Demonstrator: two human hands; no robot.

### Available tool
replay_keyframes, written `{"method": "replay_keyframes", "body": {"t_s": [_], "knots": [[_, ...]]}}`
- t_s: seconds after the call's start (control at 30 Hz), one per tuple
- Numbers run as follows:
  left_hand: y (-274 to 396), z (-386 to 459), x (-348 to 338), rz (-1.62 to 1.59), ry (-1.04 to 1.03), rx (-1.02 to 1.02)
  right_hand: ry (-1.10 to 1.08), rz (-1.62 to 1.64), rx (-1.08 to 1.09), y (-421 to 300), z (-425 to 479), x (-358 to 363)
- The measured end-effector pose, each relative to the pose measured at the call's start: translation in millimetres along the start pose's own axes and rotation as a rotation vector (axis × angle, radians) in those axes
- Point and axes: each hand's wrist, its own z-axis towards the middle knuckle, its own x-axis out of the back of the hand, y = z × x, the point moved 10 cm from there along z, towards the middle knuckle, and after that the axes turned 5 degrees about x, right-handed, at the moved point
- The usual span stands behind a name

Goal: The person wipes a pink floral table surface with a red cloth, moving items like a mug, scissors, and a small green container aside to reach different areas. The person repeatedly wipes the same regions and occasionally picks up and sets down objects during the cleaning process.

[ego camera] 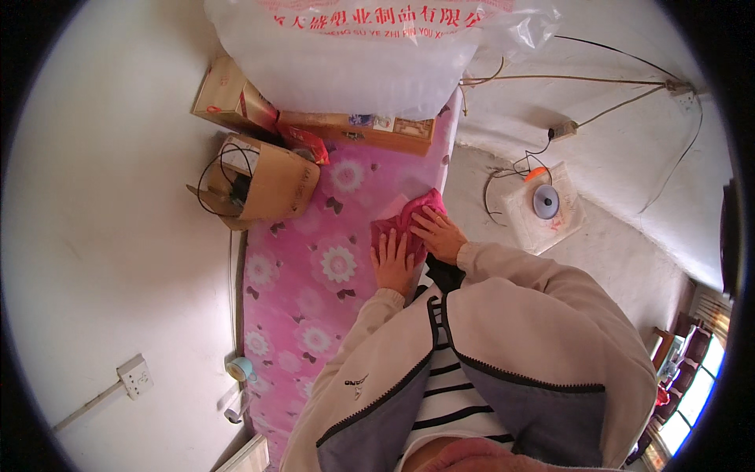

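A dark pink cloth (pixel 386 227) lies folded near the right edge of a table with a pink flowered cover (pixel 301 259). My left hand (pixel 393 259) rests flat on its lower left part, fingers a little spread. On the upper right part lies my right hand (pixel 436 233), palm down, a ring on one finger. Whether either hand grips the fabric cannot be told. A paler pink piece (pixel 394 206) shows just above the cloth, against the cover.
Beyond the cloth stand a wooden box (pixel 389 138), a large plastic bag (pixel 348 71) and a gold box (pixel 227 97). An open cardboard box (pixel 280 183) with a black cable is at the left. A light blue cup (pixel 240 369) stands by the wall.
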Motion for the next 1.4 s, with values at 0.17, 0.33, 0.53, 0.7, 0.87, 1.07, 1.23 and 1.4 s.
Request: {"method": "replay_keyframes", "body": {"t_s": [0.17,0.33,0.53,0.7,0.87,1.07,1.23,1.4], "knots": [[-20.8,91.4,24.3,0.043,0.180,-0.006,0.150,-0.042,-0.138,57.8,53.5,12.4],[-30.8,173.6,28.2,0.075,0.208,0.031,0.210,-0.067,-0.281,69.9,81.1,29.9],[-20.7,67.5,12.1,0.036,0.132,-0.065,0.196,-0.127,-0.147,11.7,30.6,12.0],[-35.4,-55.5,3.9,-0.016,-0.063,0.006,0.038,0.083,0.109,-63.4,-26.8,-22.4],[-42.8,-5.9,32.8,0.012,-0.017,0.022,0.036,0.057,0.093,-39.2,5.5,-16.1],[-75.8,174.5,46.4,0.080,0.230,-0.008,0.180,-0.018,-0.170,36.7,110.7,10.6],[-82.3,217.8,52.7,0.078,0.251,0.026,0.162,-0.053,-0.249,48.4,150.0,14.6],[-78.6,182.2,60.8,0.054,0.342,0.033,0.158,-0.095,-0.192,36.6,140.9,14.4]]}}
